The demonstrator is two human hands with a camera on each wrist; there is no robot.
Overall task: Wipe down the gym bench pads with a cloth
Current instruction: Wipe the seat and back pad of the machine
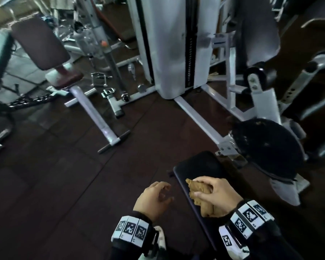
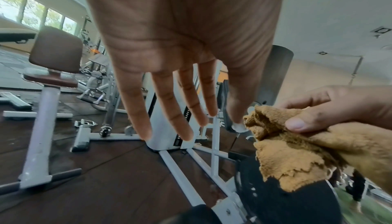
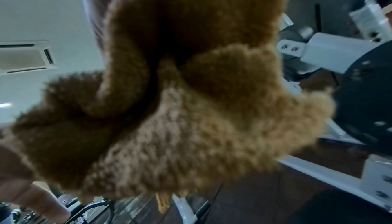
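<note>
A black bench pad (image 1: 193,166) lies low in the head view, its near end under my forearm. My right hand (image 1: 214,194) grips a bunched brown fleece cloth (image 1: 199,186) over that pad; whether the cloth touches the pad I cannot tell. My left hand (image 1: 163,192) hovers just left of the pad's edge above the floor, fingers relaxed and holding nothing. The left wrist view has the left hand (image 2: 186,127) with fingers spread, the cloth (image 2: 292,157) and the right hand (image 2: 339,107) beside it. The cloth (image 3: 191,110) fills the right wrist view.
A round black machine pad (image 1: 266,147) stands right behind the bench. A white weight-stack machine (image 1: 173,44) rises ahead, its floor rail (image 1: 195,119) running toward the bench. A brown-padded seat (image 1: 39,44) on a white frame stands at the left. Dark rubber floor (image 1: 64,175) spreads between.
</note>
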